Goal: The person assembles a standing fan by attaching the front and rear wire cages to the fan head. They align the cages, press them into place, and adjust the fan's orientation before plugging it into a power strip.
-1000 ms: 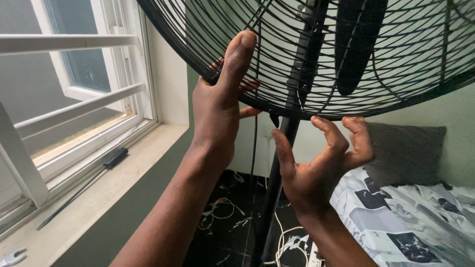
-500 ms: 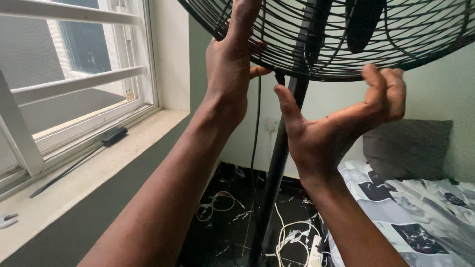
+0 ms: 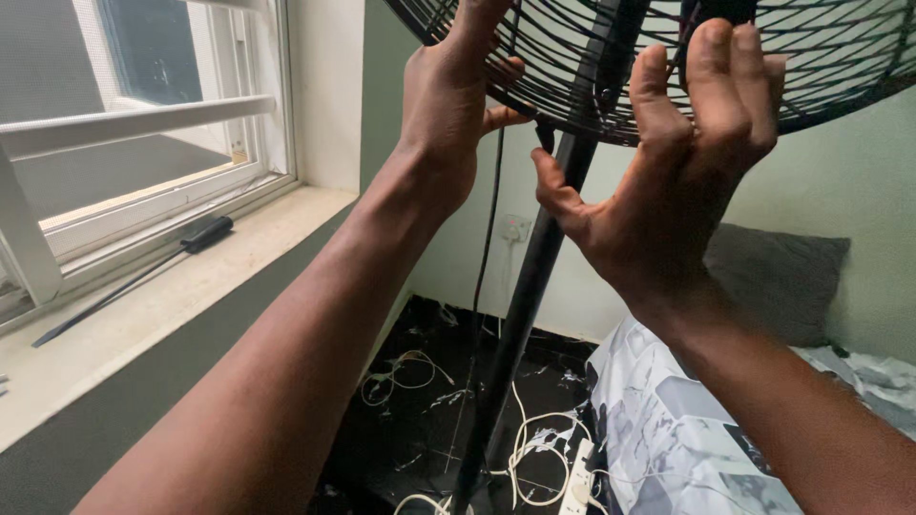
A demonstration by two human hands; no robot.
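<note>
On the left, a long screwdriver (image 3: 124, 278) with a black handle is lying on the window sill (image 3: 191, 286). The left hand (image 3: 448, 105) is being raised with the forearm stretched upward, and the lower rim of the black wire fan guard (image 3: 572, 57) is being grasped by its fingers. The guard is being carried on the black fan pole (image 3: 520, 305), above white cables (image 3: 534, 448) on the dark floor. To the right, the right hand (image 3: 677, 181) is being held open, palm up, fingers curled just before the guard; nothing is being gripped by it. A grey pillow (image 3: 782, 277) is lying behind it.
</note>
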